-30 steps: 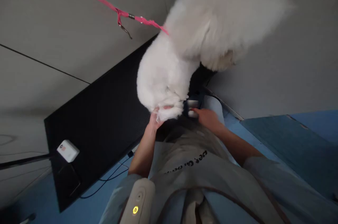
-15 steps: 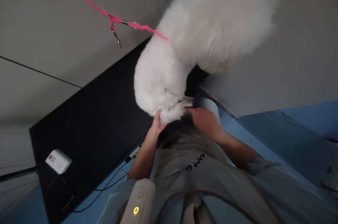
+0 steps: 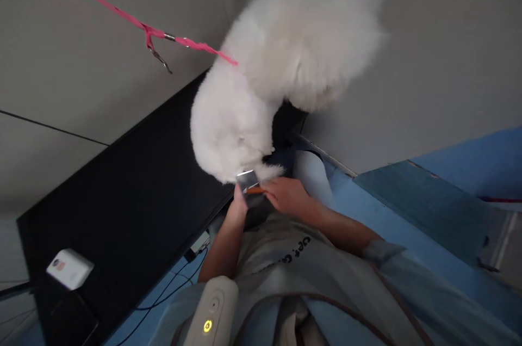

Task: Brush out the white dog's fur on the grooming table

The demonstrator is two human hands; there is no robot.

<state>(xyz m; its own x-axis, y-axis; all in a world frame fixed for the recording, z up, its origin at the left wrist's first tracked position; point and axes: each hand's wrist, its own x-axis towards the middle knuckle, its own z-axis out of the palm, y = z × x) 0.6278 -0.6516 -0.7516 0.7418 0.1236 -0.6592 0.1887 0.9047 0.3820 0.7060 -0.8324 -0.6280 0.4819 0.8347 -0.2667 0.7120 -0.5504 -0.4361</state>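
Note:
A fluffy white dog (image 3: 228,112) is on a black grooming table (image 3: 134,199), its rear end toward me. In my right hand (image 3: 287,193) is a slicker brush (image 3: 247,180) with an orange handle and a flat rectangular metal-coloured head. The brush head lies against the fur at the dog's near end. My left hand (image 3: 240,202) is closed at the same tuft of fur, its thumb beside the brush head and its other fingers mostly hidden. Whether that tuft is tail or leg, I cannot tell. A pink leash (image 3: 196,45) runs taut from the dog to the upper left.
A white box-shaped device (image 3: 70,269) sits on the table's left end. Black cables (image 3: 171,291) hang below its near edge. A pale device with a yellow light (image 3: 214,310) is at my chest. Grey walls stand behind and to the right, above a blue floor (image 3: 350,215).
My right hand has moved left with the brush, bringing its head in front of my left hand, over the fur. The whole view has shifted, so the dog and table appear farther left.

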